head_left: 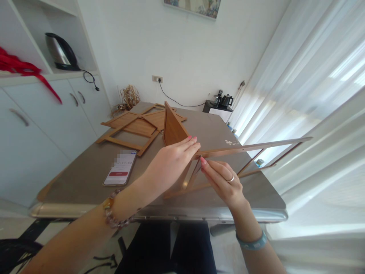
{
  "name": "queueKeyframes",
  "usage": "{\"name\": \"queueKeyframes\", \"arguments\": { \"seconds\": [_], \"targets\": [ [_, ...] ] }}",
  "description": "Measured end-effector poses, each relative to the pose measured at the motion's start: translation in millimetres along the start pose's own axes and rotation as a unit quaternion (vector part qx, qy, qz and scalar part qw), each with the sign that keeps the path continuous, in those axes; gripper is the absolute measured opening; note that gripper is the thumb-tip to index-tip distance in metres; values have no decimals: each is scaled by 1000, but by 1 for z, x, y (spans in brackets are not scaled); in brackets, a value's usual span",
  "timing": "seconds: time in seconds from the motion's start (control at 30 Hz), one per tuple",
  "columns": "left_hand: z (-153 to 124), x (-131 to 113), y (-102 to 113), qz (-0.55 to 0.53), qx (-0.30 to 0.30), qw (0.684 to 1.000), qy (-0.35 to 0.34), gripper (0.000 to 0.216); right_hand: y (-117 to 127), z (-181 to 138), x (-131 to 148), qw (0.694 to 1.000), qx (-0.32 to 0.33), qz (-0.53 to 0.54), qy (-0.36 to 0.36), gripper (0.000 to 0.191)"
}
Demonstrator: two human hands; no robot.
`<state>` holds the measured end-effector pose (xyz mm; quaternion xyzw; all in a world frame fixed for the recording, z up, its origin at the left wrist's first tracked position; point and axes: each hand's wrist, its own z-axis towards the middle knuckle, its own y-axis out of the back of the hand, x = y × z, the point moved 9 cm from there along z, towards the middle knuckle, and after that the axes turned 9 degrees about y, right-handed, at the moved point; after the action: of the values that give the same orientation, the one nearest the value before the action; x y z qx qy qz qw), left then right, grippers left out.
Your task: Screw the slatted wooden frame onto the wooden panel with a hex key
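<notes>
A wooden frame (pixel 256 147) with long rails stands on the table and sticks out past its right side. At its left end an upright brown wooden panel (pixel 173 125) meets the rail. My left hand (pixel 178 158) is closed over the joint of panel and rail, fingers together on top. Just below the rail, my right hand (pixel 224 180) pinches something small and thin against the wood; its kind cannot be made out. A phone (pixel 121 167) with a running timer lies left of my left hand.
More wooden frames and panels (pixel 134 131) lie stacked on the grey table (pixel 80 190), towards the back left. Dried brown strips (pixel 129 97) sit behind them. A small black stand (pixel 218 106) with a coffee pot is beyond the far right corner. White curtains (pixel 322 95) hang at right.
</notes>
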<state>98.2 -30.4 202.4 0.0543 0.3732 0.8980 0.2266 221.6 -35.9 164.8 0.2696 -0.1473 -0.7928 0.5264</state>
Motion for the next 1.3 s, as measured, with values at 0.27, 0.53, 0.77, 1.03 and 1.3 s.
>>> {"name": "queueKeyframes", "arguments": {
  "seconds": [0.27, 0.53, 0.77, 1.03, 1.3],
  "targets": [
    [0, -2, 1, 14, 0, 1000, -8, 30, 9, 23, 11, 995, -55, -68, 54, 55],
    [1, 0, 0, -15, -5, 1000, -6, 29, 5, 22, 3, 992, -113, -57, -19, 26],
    [0, 3, -1, -23, 3, 1000, 15, 29, 7, 29, -12, 972, -139, -48, -184, 23],
    [1, 0, 0, -10, 2, 1000, 4, 28, 10, 29, -37, 959, -40, 13, -280, 43],
    [0, 0, -1, -2, 3, 1000, -3, 26, 27, 35, -44, 967, 0, -188, -169, 44]
  ]
}}
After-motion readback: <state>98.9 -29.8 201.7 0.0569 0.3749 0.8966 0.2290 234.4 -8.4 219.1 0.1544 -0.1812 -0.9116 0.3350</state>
